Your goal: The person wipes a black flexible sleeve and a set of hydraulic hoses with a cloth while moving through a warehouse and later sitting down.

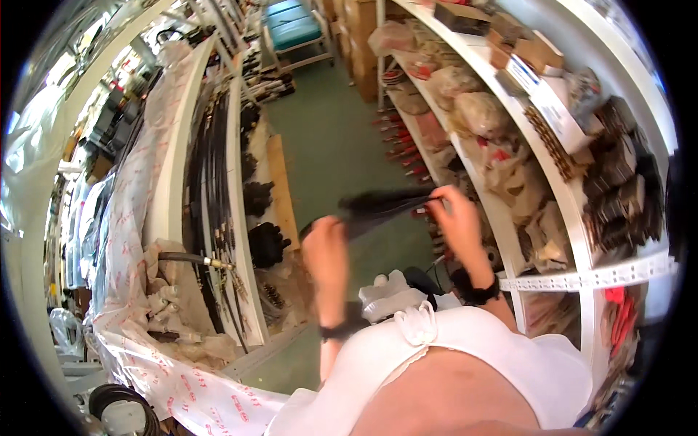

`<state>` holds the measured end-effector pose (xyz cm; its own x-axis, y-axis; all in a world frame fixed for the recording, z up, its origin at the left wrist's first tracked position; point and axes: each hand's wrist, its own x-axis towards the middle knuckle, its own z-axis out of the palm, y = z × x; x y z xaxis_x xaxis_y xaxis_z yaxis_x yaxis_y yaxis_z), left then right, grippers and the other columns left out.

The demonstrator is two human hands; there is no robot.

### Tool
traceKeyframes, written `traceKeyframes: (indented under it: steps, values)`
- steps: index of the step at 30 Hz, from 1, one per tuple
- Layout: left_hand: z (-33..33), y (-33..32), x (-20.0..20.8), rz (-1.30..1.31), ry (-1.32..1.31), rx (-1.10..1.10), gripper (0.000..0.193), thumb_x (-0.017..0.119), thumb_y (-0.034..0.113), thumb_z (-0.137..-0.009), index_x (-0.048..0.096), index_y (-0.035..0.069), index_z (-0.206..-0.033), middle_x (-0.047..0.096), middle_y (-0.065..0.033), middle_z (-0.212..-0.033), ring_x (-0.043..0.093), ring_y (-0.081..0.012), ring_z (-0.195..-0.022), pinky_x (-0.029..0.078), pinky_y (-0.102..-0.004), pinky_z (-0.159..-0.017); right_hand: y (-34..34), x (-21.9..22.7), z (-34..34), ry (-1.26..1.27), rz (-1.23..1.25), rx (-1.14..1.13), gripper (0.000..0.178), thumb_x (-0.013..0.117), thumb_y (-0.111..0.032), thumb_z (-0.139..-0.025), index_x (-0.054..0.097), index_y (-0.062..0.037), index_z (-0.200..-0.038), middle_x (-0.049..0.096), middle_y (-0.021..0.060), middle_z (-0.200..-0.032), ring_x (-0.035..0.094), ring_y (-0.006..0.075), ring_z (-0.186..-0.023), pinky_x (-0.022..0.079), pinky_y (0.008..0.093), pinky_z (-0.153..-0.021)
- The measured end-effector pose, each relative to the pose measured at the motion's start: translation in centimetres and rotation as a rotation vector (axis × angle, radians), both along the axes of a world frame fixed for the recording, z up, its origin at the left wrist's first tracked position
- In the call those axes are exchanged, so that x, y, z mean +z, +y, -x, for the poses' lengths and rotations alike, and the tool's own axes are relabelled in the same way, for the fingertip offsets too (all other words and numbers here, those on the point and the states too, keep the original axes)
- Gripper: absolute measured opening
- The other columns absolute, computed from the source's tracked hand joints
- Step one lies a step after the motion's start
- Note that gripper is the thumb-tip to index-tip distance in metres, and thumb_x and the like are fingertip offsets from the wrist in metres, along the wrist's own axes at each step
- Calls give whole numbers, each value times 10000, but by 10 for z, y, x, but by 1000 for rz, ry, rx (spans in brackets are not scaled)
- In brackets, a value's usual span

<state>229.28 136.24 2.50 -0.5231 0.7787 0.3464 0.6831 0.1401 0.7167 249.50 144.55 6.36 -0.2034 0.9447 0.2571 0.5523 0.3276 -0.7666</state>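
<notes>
- Black thin material (385, 205), blurred and soft-looking, stretched between both hands, in mid-air above the green floor (313, 138) of the aisle.
- Right hand (456, 216): fingers pinched on its right end, thumb against fingertips.
- Left hand (325, 243): fingers curled at its left end, motion-blurred; cannot tell how firmly they grip, if at all.
- Dark bands on both wrists; white top (472, 338) below.
- Left side: white rack (234, 163) with long black hoses (207, 174) lying lengthwise; dark lumpy parts (267, 245) beside it, near a wooden board (280, 185).
- Lower left: clear plastic sheet (196, 392), red markings, draped along the rack.
- Right side: white shelves (476, 163) with bagged items (480, 114), open cartons, stacked brown parts; white perforated strip (596, 276) across the front.
- Far end: teal padded seat (294, 29), white frame, near brown cartons (361, 47).
</notes>
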Motion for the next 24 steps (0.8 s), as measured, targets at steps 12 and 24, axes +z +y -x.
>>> traceKeyframes:
  steps: [12,24]
  values:
    - [30,96,-22,163,2,-99,132,523,115,-820,515,24,-915,581,-144,-839,574,-300,-776,438,-329,-671,112,-14,22,41,53,207,122,593,-110,-725,559,-52,-827,549,129,-666,556,253,-613,425,318,-550]
    - [28,255,-2,278,-32,-331,118,532,135,-798,490,62,-881,580,-138,-770,561,-322,-736,437,-372,-615,260,-44,-16,-107,210,19,133,601,-143,-745,542,-55,-825,599,111,-736,572,286,-695,436,341,-595]
